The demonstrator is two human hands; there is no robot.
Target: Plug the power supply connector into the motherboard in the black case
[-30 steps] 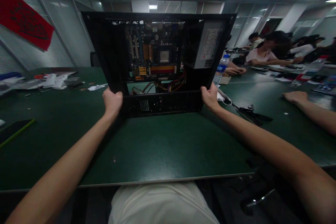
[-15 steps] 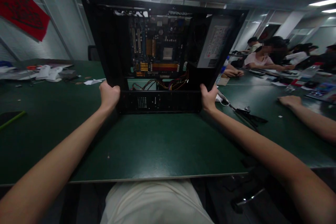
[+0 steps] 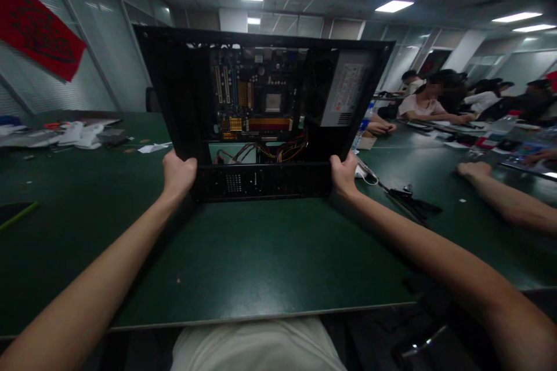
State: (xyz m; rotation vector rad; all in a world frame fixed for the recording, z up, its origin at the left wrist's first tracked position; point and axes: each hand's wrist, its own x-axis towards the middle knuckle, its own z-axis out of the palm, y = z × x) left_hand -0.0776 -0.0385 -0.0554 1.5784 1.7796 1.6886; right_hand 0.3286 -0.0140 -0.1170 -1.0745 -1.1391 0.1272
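So this person has an open black computer case (image 3: pixel 183 98) stood up on a green table (image 3: pixel 261 255), open side facing them. Left hand (image 3: pixel 177 173) is wrapped tight around the lower left corner, right hand (image 3: pixel 343 174) gripping the lower right corner the same way. Inside you can see the motherboard (image 3: pixel 256 98), a grey power supply (image 3: pixel 348 90) on the right, and a tangle of coloured wires (image 3: pixel 278 151) at the bottom. A co-worker's forearm (image 3: pixel 505 200) rests on the table off to the right, near some black tools (image 3: pixel 409 203). Papers (image 3: pixel 78 133) are scattered far left.
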